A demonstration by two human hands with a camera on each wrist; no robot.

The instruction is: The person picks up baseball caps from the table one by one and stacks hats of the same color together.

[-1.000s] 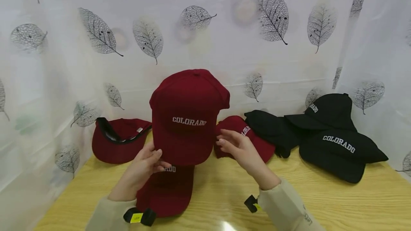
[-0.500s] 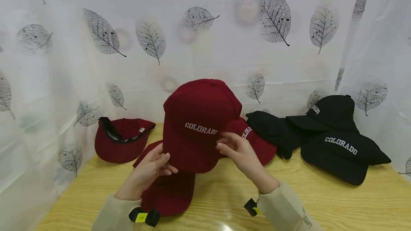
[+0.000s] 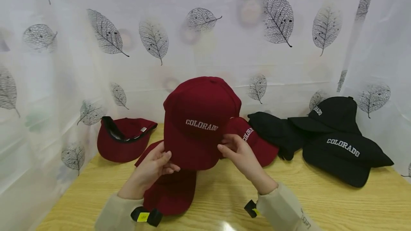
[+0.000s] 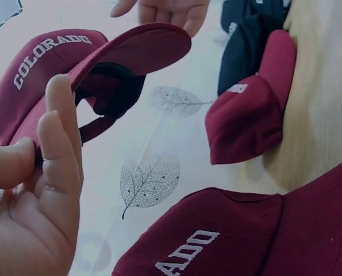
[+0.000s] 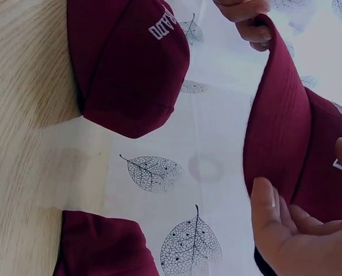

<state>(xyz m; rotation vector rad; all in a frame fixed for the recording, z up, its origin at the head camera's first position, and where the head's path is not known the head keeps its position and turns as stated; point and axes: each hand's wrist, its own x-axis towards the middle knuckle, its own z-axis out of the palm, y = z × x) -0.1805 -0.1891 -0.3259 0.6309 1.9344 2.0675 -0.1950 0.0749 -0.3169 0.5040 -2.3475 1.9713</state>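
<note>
In the head view I see the held cap above the table; the left hand pinches its brim; the right hand is loosely bent, fingers parted, contact unclear; in the left wrist view the brim curves thinly, so a light pinch should spare its shape; in the right wrist view it looks row-stitched.

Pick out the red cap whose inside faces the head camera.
The leftmost red cap: its dark inner band and white tag show; the others show their outsides.
</note>
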